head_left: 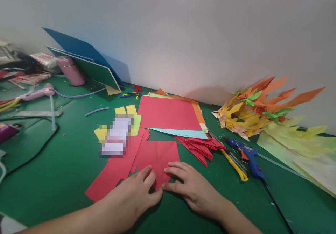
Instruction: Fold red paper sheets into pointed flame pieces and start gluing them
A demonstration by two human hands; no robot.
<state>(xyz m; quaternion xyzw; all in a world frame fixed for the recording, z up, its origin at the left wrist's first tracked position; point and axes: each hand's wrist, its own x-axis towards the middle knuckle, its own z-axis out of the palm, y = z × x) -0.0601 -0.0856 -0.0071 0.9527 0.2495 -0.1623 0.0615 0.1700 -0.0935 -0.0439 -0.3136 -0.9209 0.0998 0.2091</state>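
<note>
A sheet of red paper (160, 153) lies on the green table in front of me, with a faint crease down its middle. My left hand (140, 188) holds the sheet's near left side, fingers curled and thumb at the near edge. From the right, my right hand (185, 185) has its fingertips on the sheet and its thumb at the near edge, almost touching my left thumb. The near edge seems folded up, but my fingers partly hide it. Further red paper pieces (105, 181) lie to the left. Pointed folded red strips (202, 146) are heaped to the right.
Behind is a stack of coloured paper, a red sheet (170, 113) uppermost. A blurred phone-like object (117, 134) lies left. A yellow cutter (236, 165), blue glue gun (252, 157) and orange-yellow paper craft (259, 108) are right. A pink bottle (70, 71) stands far left.
</note>
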